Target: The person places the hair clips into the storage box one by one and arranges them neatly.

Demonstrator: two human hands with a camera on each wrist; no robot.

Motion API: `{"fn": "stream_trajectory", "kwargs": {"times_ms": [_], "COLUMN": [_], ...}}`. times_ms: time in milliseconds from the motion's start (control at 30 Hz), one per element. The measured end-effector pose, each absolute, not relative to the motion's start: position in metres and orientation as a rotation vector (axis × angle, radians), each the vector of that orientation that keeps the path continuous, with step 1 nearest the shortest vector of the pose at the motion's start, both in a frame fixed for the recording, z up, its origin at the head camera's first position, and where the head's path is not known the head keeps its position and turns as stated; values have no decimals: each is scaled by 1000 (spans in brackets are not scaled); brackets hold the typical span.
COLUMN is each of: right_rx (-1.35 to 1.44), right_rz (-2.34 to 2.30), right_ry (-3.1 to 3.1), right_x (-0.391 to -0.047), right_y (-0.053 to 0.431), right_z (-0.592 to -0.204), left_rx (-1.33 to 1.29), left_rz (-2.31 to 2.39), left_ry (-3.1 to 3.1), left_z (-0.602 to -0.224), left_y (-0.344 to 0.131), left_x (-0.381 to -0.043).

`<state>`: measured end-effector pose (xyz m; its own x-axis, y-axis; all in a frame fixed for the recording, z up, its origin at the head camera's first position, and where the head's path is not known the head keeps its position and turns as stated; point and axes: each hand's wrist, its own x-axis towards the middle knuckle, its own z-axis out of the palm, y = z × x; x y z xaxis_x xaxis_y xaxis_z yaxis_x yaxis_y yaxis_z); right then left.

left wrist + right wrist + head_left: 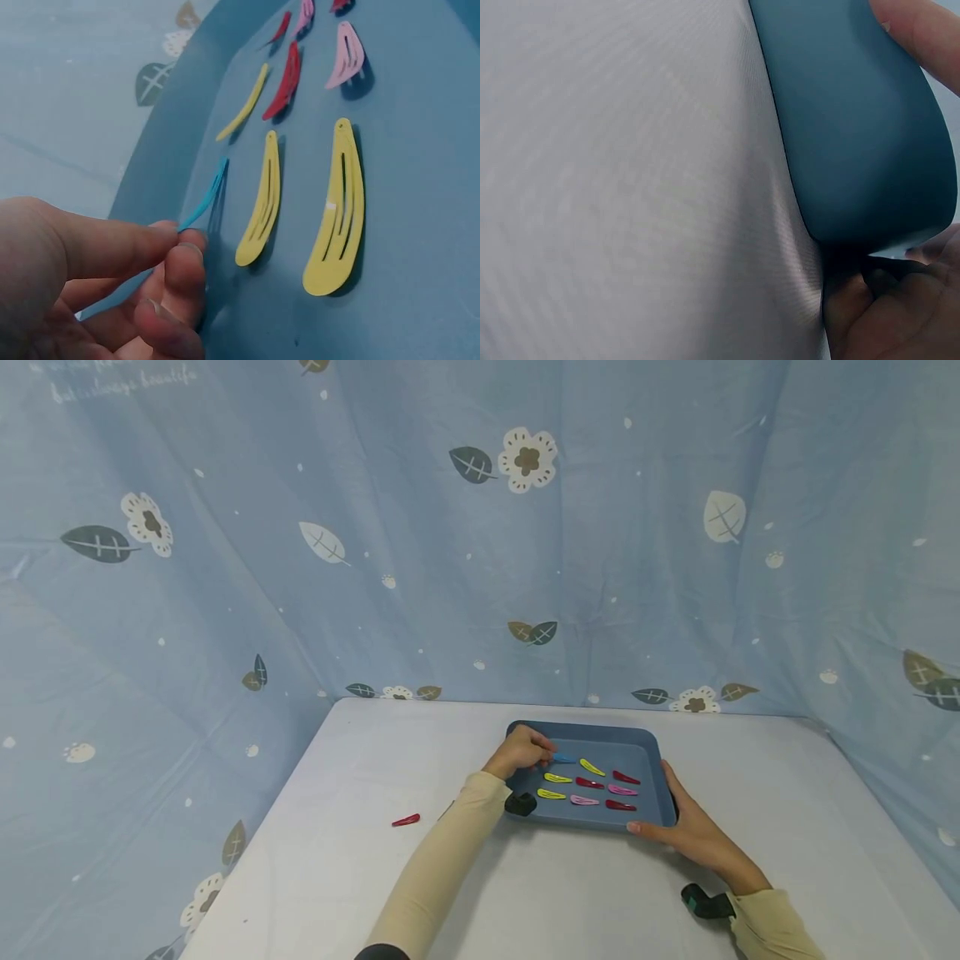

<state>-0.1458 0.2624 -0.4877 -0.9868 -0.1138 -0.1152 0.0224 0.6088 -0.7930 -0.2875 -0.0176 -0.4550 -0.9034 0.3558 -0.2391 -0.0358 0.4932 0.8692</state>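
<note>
My left hand (521,750) is over the far left part of a blue tray (600,734). Between its thumb and forefinger it pinches one end of a blue snap hair clip (207,196), just above the tray floor. Yellow clips (335,217), red clips (589,783) and pink clips (584,800) lie in loose rows beside it. At the tray's near right corner my right hand (696,833) grips the tray, thumb at the near side and fingers along the right side. The right wrist view shows those fingers curled low by the corner, partly in shadow.
A single red hair clip (406,819) lies on the white table (315,868), left of the tray. Behind and to the left hangs a blue curtain (420,568) with leaves and flowers. A black wrist strap piece (521,804) overlaps the tray's near left corner.
</note>
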Motion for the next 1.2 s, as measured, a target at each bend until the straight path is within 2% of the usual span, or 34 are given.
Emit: {"fn": "stream_trajectory", "kwargs": {"times_ms": [1200], "right_rx": [-91], "right_rz": [-1356], "right_ry": [2668], "right_x": [-144], "right_y": [261], "right_z": [-487], "left_rx": [279], "left_rz": [1239], "left_ry": [2498], "left_z": [-454], "left_y": [-15], "left_x": [-282]}}
